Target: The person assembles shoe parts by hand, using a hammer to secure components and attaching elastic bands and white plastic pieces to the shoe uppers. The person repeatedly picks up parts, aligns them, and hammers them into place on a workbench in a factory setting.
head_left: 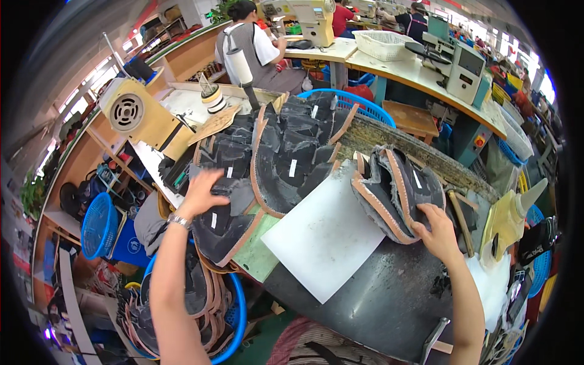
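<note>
Shoe Pieces Found in Two Groups on Worktable [359,307]

A dark pile of shoe pieces [292,146] covered the far left. A white sheet [325,240] lay between it and a small stack [398,196]. The right hand [439,234] pinched the stack's near right edge; the left hand [202,193], fingers spread, was at the pile's left side, contact unclear.

From that worker's head, one wide view looks down and ahead — close over the table [347,310], reaching to the bench [409,74] beyond.

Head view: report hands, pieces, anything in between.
Left hand open at the dark pile, contact unclear. Right hand against the tan-edged stack, grip unclear. White sheet lies between pile and stack.
</note>
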A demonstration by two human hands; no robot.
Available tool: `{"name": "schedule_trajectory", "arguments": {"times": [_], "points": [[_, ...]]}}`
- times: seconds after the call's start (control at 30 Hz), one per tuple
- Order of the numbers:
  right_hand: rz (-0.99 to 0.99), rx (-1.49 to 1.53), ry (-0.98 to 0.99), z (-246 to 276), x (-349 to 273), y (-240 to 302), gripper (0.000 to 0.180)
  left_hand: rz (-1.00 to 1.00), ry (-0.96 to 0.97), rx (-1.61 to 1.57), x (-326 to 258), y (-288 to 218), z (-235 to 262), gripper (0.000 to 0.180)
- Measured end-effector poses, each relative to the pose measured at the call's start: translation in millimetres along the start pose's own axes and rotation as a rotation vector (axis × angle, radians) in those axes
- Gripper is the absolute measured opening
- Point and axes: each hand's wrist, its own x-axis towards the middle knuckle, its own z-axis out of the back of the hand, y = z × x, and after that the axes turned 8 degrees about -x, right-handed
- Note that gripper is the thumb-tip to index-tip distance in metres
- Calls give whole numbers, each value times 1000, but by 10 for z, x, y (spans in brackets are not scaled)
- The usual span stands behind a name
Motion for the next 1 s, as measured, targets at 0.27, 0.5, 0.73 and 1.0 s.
{"name": "schedule_trajectory", "arguments": {"times": [0.27,0.5,0.73,1.0], "points": [[59,-202,-188,41,-53,225,42,-298,-235,229,-308,-591,873,14],[641,573,65,-1035,930,2649,39,-583,10,507,-547,-659,579,5],[462,77,792,-1861,1584,3420,63,-590,-2,344,-915,-881,601,17],[461,-5,943,-2212,1437,3547,52,-591,83,376,-1306,-1024,738,21]]}}
